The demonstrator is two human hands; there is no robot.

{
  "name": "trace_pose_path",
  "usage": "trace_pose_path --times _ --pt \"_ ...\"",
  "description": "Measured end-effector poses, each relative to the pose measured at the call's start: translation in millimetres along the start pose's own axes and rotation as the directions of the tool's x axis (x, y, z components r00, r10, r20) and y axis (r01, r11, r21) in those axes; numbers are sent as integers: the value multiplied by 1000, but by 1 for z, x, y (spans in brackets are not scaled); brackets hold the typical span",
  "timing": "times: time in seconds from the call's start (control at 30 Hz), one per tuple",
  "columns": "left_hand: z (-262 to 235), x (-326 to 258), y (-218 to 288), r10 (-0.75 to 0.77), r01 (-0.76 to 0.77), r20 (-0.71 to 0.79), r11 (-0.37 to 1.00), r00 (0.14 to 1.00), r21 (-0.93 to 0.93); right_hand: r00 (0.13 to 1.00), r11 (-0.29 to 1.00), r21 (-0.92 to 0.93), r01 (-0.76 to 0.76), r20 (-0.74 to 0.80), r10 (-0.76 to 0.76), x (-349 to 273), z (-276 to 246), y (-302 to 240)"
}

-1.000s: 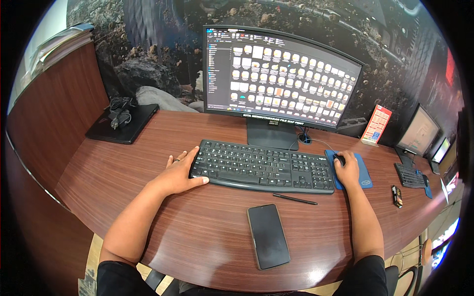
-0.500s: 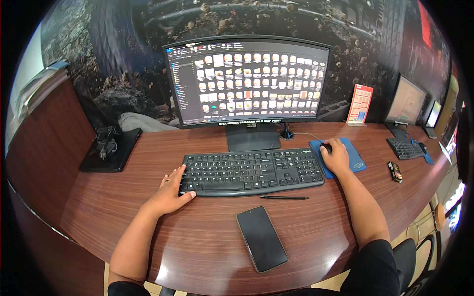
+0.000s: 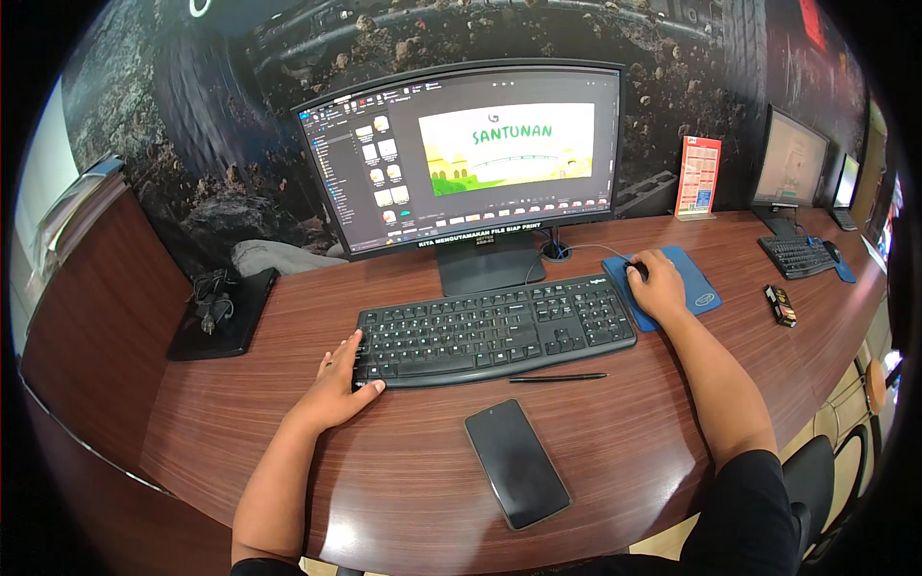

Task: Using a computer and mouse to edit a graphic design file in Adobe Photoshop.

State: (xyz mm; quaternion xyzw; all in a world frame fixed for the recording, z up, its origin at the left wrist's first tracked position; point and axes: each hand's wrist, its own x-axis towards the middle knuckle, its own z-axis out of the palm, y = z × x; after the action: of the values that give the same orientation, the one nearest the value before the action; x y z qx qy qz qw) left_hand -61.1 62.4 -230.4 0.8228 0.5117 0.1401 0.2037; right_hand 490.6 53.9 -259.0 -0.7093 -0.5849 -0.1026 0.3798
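My right hand (image 3: 661, 284) is wrapped over a black computer mouse (image 3: 635, 273), which rests on a blue mouse pad (image 3: 693, 276). At the left end of the black keyboard (image 3: 451, 336) lies my left hand (image 3: 336, 386), its fingers spread and touching the keyboard's edge, holding nothing. Behind the keyboard stands a wide monitor (image 3: 370, 216); its screen shows a large green and yellow picture beside a column of file thumbnails. A thin black pen (image 3: 558, 377) lies just in front of the keyboard. Nearer to me is a dark smartphone (image 3: 517, 465), lying flat with its screen black.
On the left, a coiled cable with a plug (image 3: 212, 305) sits on a black laptop-like slab (image 3: 245, 331), beside a wooden partition (image 3: 115, 298). At right stand a red and white card (image 3: 698, 178), a small black box (image 3: 780, 305), a second keyboard (image 3: 795, 256) and another monitor (image 3: 790, 158).
On the monitor, the full grid of thumbnails has given way to one large picture with a narrower thumbnail column. The view has tilted slightly; both hands keep their places.
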Motion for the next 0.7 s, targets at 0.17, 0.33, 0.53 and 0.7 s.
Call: trace_pose_path --times 0.17,0.33,0.53,0.7 --pt "0 1 -5 7 -7 -4 1000 1000 -9 1000 1000 -8 -3 6 3 2 4 1" --pt "-1 0 -2 6 -6 -8 1000 1000 6 1000 999 -37 -6 6 6 0 2 5" --pt "0 0 4 -35 36 25 999 999 -23 1000 999 -40 1 12 -1 -1 2 5" --pt "-1 -2 4 -51 52 34 997 998 -48 1000 998 -50 -25 1 25 -1 3 3"
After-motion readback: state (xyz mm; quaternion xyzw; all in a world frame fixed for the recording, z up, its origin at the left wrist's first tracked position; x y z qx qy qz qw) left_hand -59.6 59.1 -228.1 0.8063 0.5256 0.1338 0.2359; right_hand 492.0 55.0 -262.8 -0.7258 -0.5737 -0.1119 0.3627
